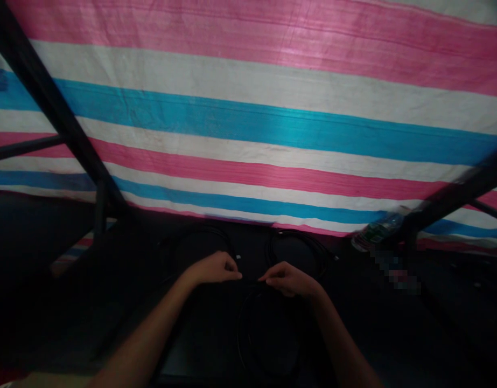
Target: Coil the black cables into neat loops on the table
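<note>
Near the middle of a dark surface, my left hand (219,268) is closed in a pinch, thumb against fingertips. Facing it a short gap away, my right hand (288,278) pinches too. Between the fingertips there seems to be a thin black cable, though the dim light hides most of it. A loose loop of black cable (239,334) hangs or lies just below the hands. Beyond my right hand is a coiled black cable (299,233) with small pale tags. Another black coil (208,228) sits behind my left hand, with a white tag (238,257) beside it.
A sheet striped pink, white and blue (248,124) hangs across the back. Dark metal frame bars (66,129) slant down at the left, and another bar (454,196) at the right. A clear plastic bottle with a green label (375,231) lies by the right bar.
</note>
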### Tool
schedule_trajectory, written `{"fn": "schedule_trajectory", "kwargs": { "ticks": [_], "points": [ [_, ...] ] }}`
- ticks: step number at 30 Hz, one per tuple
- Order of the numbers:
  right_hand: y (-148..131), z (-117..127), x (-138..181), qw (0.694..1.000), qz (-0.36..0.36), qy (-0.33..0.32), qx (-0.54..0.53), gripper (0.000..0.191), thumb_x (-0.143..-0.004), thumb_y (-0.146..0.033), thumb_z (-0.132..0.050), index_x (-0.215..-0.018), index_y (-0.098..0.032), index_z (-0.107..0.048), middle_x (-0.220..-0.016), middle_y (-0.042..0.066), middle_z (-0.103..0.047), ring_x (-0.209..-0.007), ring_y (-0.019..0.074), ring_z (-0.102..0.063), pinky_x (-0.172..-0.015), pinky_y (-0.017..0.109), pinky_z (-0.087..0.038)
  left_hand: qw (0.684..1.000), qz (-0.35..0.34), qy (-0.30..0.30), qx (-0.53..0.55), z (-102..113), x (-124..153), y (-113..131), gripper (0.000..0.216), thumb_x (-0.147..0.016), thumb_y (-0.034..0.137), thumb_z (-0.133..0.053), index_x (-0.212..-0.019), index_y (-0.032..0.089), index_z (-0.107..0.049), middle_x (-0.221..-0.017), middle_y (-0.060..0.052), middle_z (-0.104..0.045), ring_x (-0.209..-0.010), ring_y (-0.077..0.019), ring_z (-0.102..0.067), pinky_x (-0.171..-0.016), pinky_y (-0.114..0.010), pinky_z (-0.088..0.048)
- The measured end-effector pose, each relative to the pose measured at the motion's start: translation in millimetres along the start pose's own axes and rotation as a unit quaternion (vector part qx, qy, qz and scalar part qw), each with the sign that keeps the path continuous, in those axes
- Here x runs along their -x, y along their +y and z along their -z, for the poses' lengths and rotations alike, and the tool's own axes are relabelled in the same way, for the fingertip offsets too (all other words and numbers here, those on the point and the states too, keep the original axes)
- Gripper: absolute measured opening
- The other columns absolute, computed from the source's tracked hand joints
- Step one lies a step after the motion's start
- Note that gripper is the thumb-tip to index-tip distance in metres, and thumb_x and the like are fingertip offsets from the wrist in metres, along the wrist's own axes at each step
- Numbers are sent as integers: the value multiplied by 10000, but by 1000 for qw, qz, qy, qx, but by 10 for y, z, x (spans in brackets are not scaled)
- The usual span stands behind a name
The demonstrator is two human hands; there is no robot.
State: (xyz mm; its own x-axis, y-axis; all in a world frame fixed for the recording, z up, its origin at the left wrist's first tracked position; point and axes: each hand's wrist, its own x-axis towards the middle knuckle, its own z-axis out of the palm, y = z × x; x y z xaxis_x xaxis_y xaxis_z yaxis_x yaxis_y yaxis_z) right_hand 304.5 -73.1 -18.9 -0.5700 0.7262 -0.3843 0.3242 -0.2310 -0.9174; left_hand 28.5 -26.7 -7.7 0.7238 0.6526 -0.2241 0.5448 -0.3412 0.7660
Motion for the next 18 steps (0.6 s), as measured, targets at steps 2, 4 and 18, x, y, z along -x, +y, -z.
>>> {"fn": "schedule_trajectory", "kwargs": {
  "ticks": [2, 4, 18],
  "points": [
    [-6, -72, -41, 1000, 12, 19, -17, 412, -823, -464, -666, -1051, -122, -695, -532, -99, -387, -371, 17, -280, -336, 151, -202, 997, -44, 51, -31, -115, -26, 126, 369, -891, 455, -524, -875, 163, -750, -713, -20, -672, -605, -133, -549, -547, -231, -317],
    [-11, -162, -103, 999, 22, 36, -27, 363, -824, -473, -659, -956, -135, -668, -550, -100, -390, -370, 14, -282, -329, 145, -209, 989, -78, 88, -85, -230, -53, 235, 367, -928, 426, -481, -885, 173, -744, -750, -39, -697, -631, -145, -577, -573, -244, -321],
    [-117, -166, 0, 997, -3, -49, -65, 431, -852, -499, -633, -1069, -127, -645, -644, -71, -450, -405, 15, -328, -361, 155, -261, 998, -63, -30, 3, -169, -78, 161, 621, -927, 607, -395, -561, 150, -601, -444, 30, -432, -421, -83, -340, -474, -242, -242]
  ]
}}
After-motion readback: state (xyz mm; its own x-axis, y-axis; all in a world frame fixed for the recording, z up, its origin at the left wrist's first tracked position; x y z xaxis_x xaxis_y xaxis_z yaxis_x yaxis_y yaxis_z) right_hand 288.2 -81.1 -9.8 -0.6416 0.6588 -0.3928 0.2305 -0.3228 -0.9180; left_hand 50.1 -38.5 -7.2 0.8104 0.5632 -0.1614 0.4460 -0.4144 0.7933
